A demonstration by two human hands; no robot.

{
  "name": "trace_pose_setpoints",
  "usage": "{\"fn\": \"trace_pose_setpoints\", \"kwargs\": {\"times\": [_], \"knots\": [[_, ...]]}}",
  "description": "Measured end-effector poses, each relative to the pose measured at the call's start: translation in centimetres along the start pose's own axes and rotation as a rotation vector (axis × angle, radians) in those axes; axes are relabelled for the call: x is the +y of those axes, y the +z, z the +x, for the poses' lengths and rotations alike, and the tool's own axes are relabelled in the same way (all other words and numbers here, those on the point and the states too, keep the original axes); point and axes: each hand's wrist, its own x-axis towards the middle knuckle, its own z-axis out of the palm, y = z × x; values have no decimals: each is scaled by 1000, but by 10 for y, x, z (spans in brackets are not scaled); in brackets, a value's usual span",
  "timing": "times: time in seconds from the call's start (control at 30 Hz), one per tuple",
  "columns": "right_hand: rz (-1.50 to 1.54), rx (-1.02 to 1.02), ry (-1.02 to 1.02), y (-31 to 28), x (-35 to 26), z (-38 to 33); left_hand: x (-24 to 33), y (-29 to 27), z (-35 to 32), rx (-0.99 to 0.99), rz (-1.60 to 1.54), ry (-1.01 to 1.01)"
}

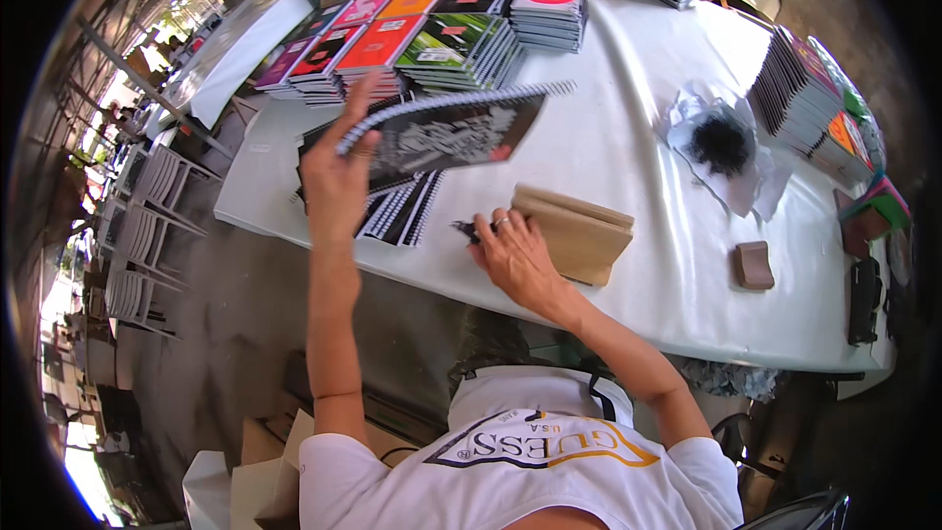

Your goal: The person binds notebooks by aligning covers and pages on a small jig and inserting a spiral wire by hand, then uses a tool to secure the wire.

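Observation:
My left hand is raised over the table's left part, its fingers closed on the spiral edge of a black notebook with a grey-white pattern on its cover. The notebook tilts in the air, slightly blurred. Beneath it lie more black spiral notebooks, partly covered. Near the front edge, my right hand is low over the table, fingers bent around a small black thing that I cannot make out clearly. Beside that hand, partly behind it, is a folded brown paper or cardboard piece.
Stacks of colourful spiral notebooks stand at the back left. Crumpled white paper holds a black tangled heap. A brown block lies to the right, near more notebook stacks. Stacked white chairs stand left; an open carton is below.

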Motion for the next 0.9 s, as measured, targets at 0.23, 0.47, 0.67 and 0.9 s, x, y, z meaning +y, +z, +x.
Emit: {"fn": "trace_pose_setpoints", "kwargs": {"times": [0.23,0.47,0.67,0.9], "knots": [[-153,75,162,24,64,65,-49,-107,30,-34,-70,-33],[1063,243,-139,-12,23,194,-94,-131,46,-58,-364,-227],[668,274,-91,-34,0,231,-117,-136,63,-13,-444,-329],[-394,507,-331,-23,-101,247,-194,-169,49,-285,-996,-803]]}}
